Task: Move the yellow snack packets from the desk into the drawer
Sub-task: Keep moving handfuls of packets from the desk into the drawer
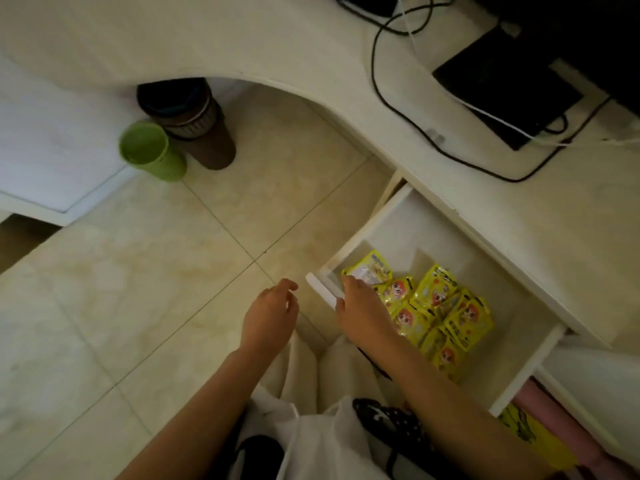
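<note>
Inside drawer (381,220), packets (436,313) lie piled; right hand (363,313) pinches one packet (369,271), left hand (270,313) open.

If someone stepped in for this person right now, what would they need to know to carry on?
Left hand: empty, fingers loosely open, hovering over the floor just left of the drawer's corner.
Right hand: reaching into the open drawer, fingertips on a yellow packet at the near-left corner; whether it is gripped or just released cannot be told.
Snack packets: a cluster already lies in the drawer.
Desk: the visible top holds only cables and a dark device, no packets in sight.
Done: seemingly all packets moved.
Left: let go, check the unseen desk area.
</note>
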A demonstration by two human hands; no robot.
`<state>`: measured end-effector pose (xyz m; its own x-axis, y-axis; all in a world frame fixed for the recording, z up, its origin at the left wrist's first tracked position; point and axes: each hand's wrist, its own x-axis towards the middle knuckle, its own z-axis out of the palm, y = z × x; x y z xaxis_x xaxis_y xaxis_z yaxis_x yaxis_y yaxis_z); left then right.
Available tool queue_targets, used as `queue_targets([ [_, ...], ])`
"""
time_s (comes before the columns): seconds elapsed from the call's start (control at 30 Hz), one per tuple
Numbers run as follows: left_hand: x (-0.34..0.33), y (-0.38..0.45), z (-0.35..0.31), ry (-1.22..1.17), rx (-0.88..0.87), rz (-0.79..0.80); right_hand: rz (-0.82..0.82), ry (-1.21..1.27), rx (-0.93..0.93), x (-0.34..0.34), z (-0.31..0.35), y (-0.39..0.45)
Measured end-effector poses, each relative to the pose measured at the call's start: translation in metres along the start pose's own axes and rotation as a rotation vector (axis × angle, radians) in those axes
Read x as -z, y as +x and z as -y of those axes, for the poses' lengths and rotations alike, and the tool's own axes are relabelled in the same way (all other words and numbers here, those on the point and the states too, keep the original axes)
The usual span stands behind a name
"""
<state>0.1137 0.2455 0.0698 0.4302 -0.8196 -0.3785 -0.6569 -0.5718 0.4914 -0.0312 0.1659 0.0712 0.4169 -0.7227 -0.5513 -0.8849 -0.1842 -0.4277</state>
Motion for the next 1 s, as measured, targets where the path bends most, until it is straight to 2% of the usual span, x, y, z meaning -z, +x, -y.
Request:
queue_targets([
  [0.27, 0.065, 0.031, 0.062, -0.009, 0.098, -0.091, 0.054, -0.115, 0.122, -0.003, 0.096, 0.047],
  [0.53, 0.160, 0.087, 0.127, 0.061, 0.050, -0.205, -0.028, -0.136, 0.175, 0.006, 0.199, 0.096],
  [0.8, 0.235, 0.146, 0.156, 0.126, 0.025, -0.301, -0.121, -0.186, 0.251, 0.039, 0.282, 0.144],
  [1.0, 0.268, 0.205, 0.166, 0.172, 0.017, -0.309, -0.140, -0.189, 0.262, 0.059, 0.324, 0.193],
])
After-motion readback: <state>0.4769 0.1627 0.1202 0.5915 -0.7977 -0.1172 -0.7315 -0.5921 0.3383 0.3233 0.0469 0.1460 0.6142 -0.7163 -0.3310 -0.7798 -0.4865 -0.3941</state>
